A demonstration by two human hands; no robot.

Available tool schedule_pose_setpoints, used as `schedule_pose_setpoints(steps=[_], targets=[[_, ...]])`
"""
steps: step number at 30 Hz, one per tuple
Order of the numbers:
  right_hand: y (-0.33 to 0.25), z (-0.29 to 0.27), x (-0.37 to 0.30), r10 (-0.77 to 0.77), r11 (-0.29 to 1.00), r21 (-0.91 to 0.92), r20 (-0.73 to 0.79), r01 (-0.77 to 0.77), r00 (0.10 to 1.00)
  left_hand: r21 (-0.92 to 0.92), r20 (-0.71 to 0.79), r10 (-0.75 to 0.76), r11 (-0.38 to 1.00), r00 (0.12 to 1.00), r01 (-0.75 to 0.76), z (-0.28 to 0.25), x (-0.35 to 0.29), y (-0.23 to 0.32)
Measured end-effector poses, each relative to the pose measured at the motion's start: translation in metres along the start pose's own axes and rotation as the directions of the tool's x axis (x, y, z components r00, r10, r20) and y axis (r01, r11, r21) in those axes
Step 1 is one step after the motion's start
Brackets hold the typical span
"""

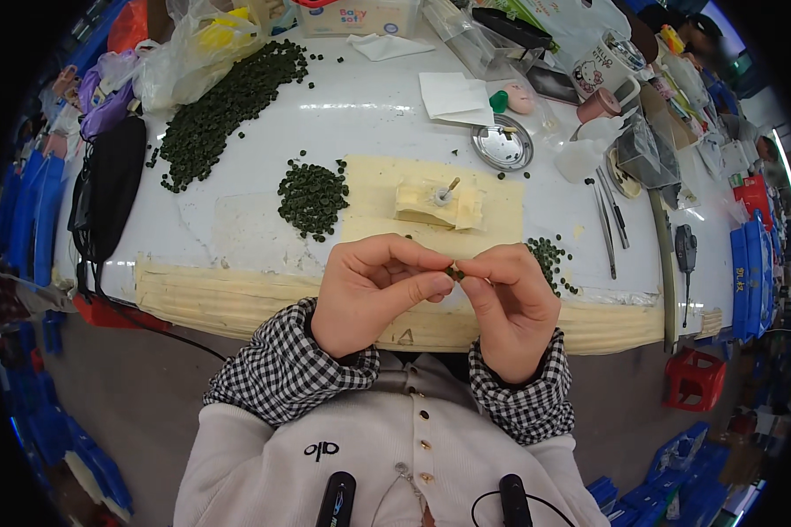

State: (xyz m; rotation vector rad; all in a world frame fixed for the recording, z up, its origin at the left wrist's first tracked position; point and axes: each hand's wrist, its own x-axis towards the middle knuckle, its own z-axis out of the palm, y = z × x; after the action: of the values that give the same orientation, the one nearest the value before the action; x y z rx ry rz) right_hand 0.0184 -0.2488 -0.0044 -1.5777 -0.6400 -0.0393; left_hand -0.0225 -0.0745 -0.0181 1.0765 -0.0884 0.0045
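- Piece [454,272], small and dark, sat between the fingertips [439,284] of both hands, over the near side of the white table [373,127] — to the right of the left hand [351,294], to the left of the right hand [513,303], with neither clearly nearer.
- Its long axis could not be told; the fingers covered most of it, and whether it was one part or two was unclear.
- The left hand was closed to a narrow pinch, thumb and forefinger almost meeting at the piece, the other fingers curled behind.
- The right hand held a similar pinch from the opposite side, its thumb and forefinger tips at the piece, the other fingers bent inward.
- Beyond the piece, almost straight ahead, a pale block [417,211] with a slanting stick [453,184] stood on a yellow sheet [369,198], apart from both hands.
- A small green pile [549,261] lay just beside the right hand, partly hidden by it; a middle pile [315,198] lay beyond the left hand — and the largest pile [228,110] farther off, leftward.
- Tweezers [606,232] lay to the right, pointing lengthwise away from the person, well apart from the piece.
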Motion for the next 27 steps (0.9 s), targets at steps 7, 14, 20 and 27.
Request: schedule_pose_setpoints(steps=[7,14,20,27], targets=[[0.0022,0.0029,0.0009,-0.017,1.000,-0.012,-0.010,0.017,1.000,0.001,-0.022,-0.029,1.000,0.999,0.029,-0.0010,-0.0006,0.0016],[-0.0015,0.0031,0.0014,-0.089,0.978,-0.189,0.002,0.088,0.996,0.015,-0.037,-0.070,0.997,0.997,0.071,-0.0005,-0.0009,0.0029],[-0.0010,0.0033,0.0022,-0.108,0.979,-0.172,0.011,0.108,0.994,-0.043,-0.015,-0.090,0.995,0.996,0.089,-0.0020,-0.0005,0.0033],[-0.0030,0.0027,0.0003,-0.181,0.952,-0.242,0.052,0.188,0.982,-0.135,0.041,-0.131,0.982,0.991,0.135,-0.0058,-0.0007,0.0017]])
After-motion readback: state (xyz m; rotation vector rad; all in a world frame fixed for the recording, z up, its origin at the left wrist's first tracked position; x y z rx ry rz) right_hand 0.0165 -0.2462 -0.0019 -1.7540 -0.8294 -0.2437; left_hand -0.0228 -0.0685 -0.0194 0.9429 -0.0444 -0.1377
